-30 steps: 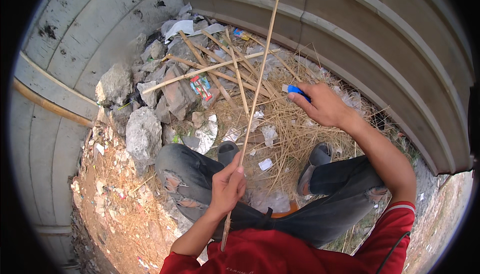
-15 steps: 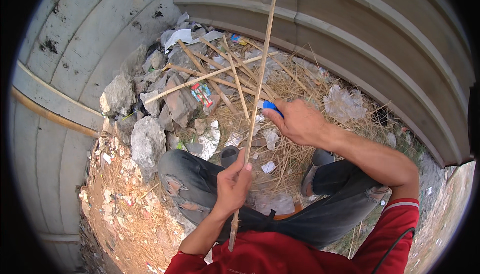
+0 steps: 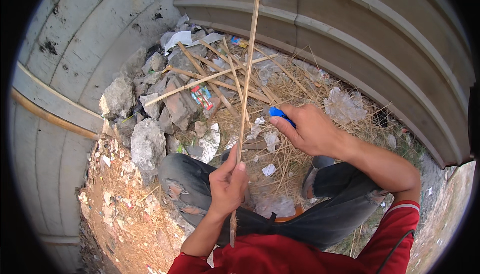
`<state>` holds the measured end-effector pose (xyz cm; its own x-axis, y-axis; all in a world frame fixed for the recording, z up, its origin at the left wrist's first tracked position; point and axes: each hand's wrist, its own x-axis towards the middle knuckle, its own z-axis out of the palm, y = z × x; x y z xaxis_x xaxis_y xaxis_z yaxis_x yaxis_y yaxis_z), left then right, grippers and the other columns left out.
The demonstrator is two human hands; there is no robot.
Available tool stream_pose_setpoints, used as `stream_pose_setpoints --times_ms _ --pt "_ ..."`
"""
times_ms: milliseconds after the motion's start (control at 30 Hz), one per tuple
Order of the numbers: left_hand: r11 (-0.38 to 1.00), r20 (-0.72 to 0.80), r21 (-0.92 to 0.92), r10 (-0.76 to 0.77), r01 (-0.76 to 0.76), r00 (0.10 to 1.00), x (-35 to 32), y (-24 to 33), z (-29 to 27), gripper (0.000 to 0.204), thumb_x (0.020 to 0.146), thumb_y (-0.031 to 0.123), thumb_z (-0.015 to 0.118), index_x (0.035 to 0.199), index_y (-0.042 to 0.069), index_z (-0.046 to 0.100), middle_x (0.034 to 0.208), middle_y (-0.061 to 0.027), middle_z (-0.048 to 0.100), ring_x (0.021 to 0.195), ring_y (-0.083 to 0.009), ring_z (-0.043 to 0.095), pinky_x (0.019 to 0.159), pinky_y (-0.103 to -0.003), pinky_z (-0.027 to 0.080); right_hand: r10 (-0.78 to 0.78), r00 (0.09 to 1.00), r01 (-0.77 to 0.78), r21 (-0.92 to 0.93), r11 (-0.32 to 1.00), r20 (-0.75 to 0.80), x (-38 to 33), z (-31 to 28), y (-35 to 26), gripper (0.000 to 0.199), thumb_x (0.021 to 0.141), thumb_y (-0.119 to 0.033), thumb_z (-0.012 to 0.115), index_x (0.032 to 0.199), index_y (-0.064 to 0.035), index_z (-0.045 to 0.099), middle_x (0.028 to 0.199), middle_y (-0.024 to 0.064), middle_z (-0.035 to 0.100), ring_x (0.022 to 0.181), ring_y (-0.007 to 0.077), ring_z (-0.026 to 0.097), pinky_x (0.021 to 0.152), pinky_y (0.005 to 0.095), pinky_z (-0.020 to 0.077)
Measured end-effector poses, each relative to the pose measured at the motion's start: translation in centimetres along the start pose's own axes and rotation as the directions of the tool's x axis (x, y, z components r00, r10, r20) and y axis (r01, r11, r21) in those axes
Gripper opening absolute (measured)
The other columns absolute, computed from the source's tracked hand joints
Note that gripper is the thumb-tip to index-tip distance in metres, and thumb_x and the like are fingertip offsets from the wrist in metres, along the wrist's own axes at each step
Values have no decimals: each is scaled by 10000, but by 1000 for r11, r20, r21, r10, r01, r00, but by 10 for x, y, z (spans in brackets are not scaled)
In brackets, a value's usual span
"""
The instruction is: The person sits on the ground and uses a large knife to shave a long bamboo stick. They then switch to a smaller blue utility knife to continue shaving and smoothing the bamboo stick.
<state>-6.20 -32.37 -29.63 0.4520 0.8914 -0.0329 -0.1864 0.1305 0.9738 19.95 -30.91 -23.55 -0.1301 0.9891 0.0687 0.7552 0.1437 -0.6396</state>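
Observation:
My left hand (image 3: 227, 184) is closed around the lower part of a long, thin wooden stick (image 3: 249, 64). The stick rises nearly upright through the middle of the head view, its top running out of the upper edge and its lower end hanging just above my lap. To the right of the stick, my right hand (image 3: 316, 130) is closed on a small blue-handled tool (image 3: 281, 115). That tool is apart from the stick, and most of it is hidden in my fist; I cannot make out a blade.
Several cut sticks (image 3: 210, 79) lie crossed on dry straw beyond my legs. Rubble stones (image 3: 148, 143) are heaped at the left, with plastic scraps (image 3: 345, 105) at the right. A grey panel wall (image 3: 95, 34) and a ribbed metal sheet (image 3: 360, 29) close in the far side.
The stick's upper part has swung left. My right hand with the blue-handled tool has moved right and down, away from the stick. My left hand has shifted slightly left, still gripping.

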Motion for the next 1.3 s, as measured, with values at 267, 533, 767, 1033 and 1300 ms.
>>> stream_pose_setpoints --times_ms 267,533,767,1033,1300 --pt "996 8 73 -59 58 998 6 -6 8 505 1063 64 533 1547 -23 417 744 88 478 617 6 394 544 -185 308 -130 987 138 -86 987 90 -11 31 -11 449 1039 -447 547 958 -13 629 609 222 624 587 472 632 576 562 507" --pt "986 6 154 -69 67 998 1 -15 7 505 1051 66 565 1530 -33 441 812 78 539 667 8 437 567 -174 343 -130 989 137 -113 984 69 -7 36 -1 482 1054 -466 521 944 -15 652 600 214 612 620 455 651 580 546 506" --pt "977 13 205 -61 57 998 -8 -24 1 489 1050 60 562 1521 -24 462 844 74 553 680 14 427 584 -167 349 -74 995 81 -119 990 65 5 27 15 477 1047 -475 528 974 -19 645 628 213 631 625 467 651 596 548 519" --pt "944 18 299 -149 137 989 -31 -21 -19 475 1035 56 592 1495 -17 502 804 97 526 679 12 407 576 -169 334 88 986 -104 -111 988 -140 37 0 56 518 1065 -451 479 945 12 677 718 255 668 730 482 666 704 558 518" --pt "906 118 331 -316 263 941 -82 -35 -64 465 1011 57 633 1458 -30 541 751 94 504 648 6 394 566 -177 316 399 777 -494 -80 866 -488 48 -78 174 590 1060 -525 459 963 2 707 800 225 704 847 431 684 770 508 515"
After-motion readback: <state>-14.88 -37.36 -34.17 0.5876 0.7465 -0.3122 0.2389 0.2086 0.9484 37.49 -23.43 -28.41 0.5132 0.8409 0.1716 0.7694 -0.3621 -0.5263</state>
